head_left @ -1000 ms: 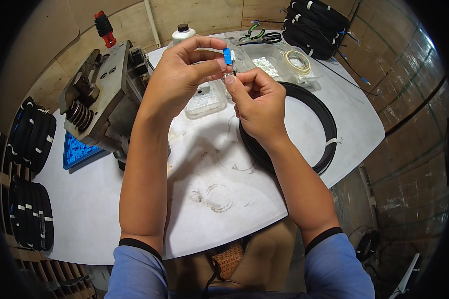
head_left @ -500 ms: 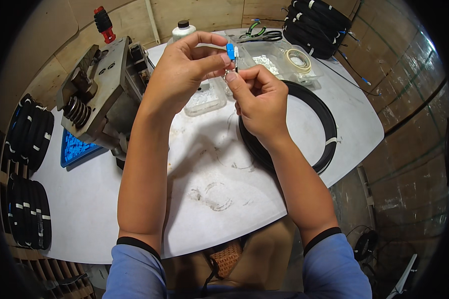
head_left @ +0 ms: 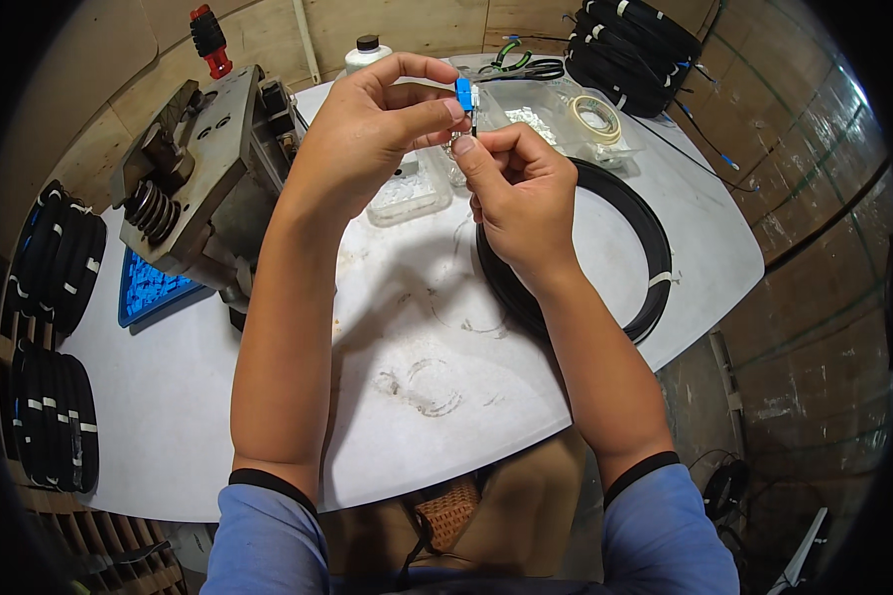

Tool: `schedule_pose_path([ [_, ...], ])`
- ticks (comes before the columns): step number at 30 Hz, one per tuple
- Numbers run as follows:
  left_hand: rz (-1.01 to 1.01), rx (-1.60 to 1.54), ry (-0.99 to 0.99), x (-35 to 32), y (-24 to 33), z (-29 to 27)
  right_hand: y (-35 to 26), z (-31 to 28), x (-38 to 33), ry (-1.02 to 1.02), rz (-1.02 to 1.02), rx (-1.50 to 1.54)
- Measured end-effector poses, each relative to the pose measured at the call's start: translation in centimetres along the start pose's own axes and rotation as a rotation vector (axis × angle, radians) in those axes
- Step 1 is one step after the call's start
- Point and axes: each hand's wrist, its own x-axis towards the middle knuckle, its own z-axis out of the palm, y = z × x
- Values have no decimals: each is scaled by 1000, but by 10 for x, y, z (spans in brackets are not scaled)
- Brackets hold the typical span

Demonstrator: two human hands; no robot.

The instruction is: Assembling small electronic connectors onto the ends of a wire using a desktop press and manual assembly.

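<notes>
Above the far side of the table, my left hand [head_left: 367, 129] pinches a small blue connector housing [head_left: 463, 93] between thumb and fingers. Right beside it stands a white connector tip [head_left: 474, 97] on the end of a thin black cable [head_left: 474, 130]. My right hand [head_left: 522, 203] grips that cable just below the tip, thumb against the curled fingers. The blue and white parts look side by side; whether they touch I cannot tell. A coil of black cable [head_left: 655, 238] lies under and to the right of my right hand.
A heavy metal press [head_left: 218, 149] stands at left, over a tray of blue parts [head_left: 149, 315]. Clear boxes [head_left: 412, 210] with white parts, a tape roll [head_left: 595, 119], green-handled pliers [head_left: 511, 58] and a white bottle [head_left: 367, 57] are behind. Cable coils [head_left: 630, 50] sit at the far right.
Both hands have shifted slightly to the right. The blue connector housing is a little higher and turned to show more of its side. Both grips look the same.
</notes>
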Motion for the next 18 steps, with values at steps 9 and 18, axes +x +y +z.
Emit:
schedule_pose_path([
  [9,2,8,5,-1,0,0,1,0,0,1,7,24],
  [18,-39,25,-8,-1,0,0,4,-1,-1,-5,8,24],
])
